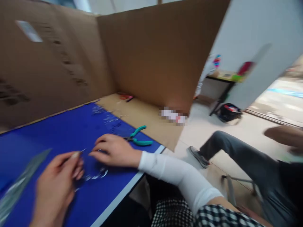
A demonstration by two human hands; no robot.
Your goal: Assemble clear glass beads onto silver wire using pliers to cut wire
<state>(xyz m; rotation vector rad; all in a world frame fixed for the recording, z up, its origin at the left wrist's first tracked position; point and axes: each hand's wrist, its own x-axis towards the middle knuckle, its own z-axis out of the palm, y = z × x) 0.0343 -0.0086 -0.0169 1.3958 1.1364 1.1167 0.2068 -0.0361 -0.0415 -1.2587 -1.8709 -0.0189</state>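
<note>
My left hand point(61, 176) is closed in a pinch, with a thin, shiny wire-like piece point(83, 150) sticking out at its fingertips. Just to its right, my right hand point(113, 149) has curled fingers, and a small shiny bit shows between them; what it is I cannot make out. Below both hands, a string of clear, shiny pieces point(96, 177) curves over the blue tabletop point(71, 126). Pliers with teal handles point(143, 143) lie beyond my right hand, their jaws partly hidden behind it.
Small clear and silvery pieces point(110, 118) are scattered toward the back. Cardboard walls point(151, 53) enclose the far and left sides. A plastic strip or bag point(23, 179) lies at left. Another person's leg point(236, 154) is at right, beyond the table edge point(127, 187).
</note>
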